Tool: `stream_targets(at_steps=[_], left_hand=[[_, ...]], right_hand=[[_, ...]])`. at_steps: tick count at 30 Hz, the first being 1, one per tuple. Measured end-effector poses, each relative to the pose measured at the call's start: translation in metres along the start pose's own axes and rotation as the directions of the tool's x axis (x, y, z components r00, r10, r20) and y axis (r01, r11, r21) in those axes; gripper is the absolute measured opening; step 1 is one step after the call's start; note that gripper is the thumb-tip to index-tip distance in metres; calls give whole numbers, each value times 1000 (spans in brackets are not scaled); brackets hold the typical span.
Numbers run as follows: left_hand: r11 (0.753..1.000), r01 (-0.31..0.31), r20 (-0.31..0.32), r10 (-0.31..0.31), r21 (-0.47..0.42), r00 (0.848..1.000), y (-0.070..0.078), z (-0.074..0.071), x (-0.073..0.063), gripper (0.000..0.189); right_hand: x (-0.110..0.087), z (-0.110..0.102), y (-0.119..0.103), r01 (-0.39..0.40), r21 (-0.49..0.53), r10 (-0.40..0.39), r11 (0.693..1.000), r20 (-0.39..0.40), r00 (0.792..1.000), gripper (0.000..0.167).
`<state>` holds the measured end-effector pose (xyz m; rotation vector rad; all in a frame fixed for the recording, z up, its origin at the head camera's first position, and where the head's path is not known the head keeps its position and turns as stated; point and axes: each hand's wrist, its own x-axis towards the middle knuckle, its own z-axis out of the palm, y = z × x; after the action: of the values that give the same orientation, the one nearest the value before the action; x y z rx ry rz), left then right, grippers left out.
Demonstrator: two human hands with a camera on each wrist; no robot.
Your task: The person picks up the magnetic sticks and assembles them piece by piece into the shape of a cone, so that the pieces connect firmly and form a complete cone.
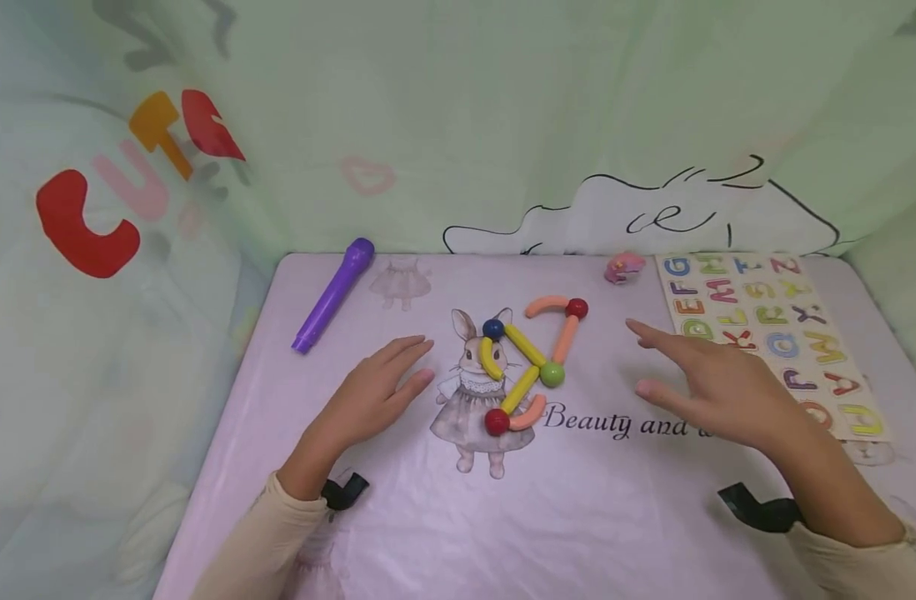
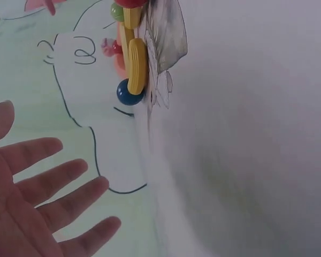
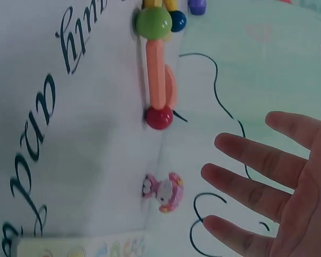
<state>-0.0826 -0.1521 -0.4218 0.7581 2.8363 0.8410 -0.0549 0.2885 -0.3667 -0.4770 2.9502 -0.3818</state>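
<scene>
Yellow rods (image 1: 523,345): two straight ones met at the green ball (image 1: 552,374); one led to the blue ball (image 1: 493,330), the other to the near red ball (image 1: 497,422). A curved one reached from the blue ball back toward the person.
Orange rods (image 1: 566,340): a straight one joined the green ball to the far red ball (image 1: 577,308); one curved one bent left from that ball, another right from the near red ball.
Place: rods and balls lay on the pale cloth (image 1: 615,517), between the two hands, partly over the printed rabbit (image 1: 465,454).
Left hand (image 1: 382,387): raised above the cloth, left of the rods; the left wrist view showed its fingers (image 2: 75,202) extended and spread apart.
Right hand (image 1: 716,387): raised too, right of the rods and overlapping the letter board (image 1: 695,275) in the head view; its fingers (image 3: 246,188) were extended and apart.
Wrists: a black strap (image 1: 345,492) showed beside each beige sleeve (image 1: 258,542).
Far edge: a purple stick (image 1: 333,296) slanted at the left; a pink figurine (image 1: 623,267) sat just beside the board.
Backdrop: a pale green curtain (image 1: 488,108) bore coloured letters.
</scene>
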Motion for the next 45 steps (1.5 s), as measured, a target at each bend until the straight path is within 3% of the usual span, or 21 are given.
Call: stream_targets(at_steps=[13,22,27,34,41,45], left_hand=[[992,3,77,6,-125,997,-4,23,73,47],[980,15,139,13,-197,990,-12,45,110,45],[959,30,210,31,-283,977,-16,51,122,45],[964,22,283,56,-264,958,-16,55,130,44],[974,-82,323,148,-210,935,-21,55,131,39],[974,-52,345,127,-219,930,-23,55,131,35]], right_hand=[[38,23,-32,74,43,-76,996,40,996,72],[72,44,-53,126,113,-131,986,41,990,61],[90,58,-66,152,129,-159,980,46,986,55],[113,79,-80,200,115,-206,973,41,978,42],[126,93,-88,185,85,-192,979,81,978,38],[127,95,-91,172,64,-178,983,108,978,33]])
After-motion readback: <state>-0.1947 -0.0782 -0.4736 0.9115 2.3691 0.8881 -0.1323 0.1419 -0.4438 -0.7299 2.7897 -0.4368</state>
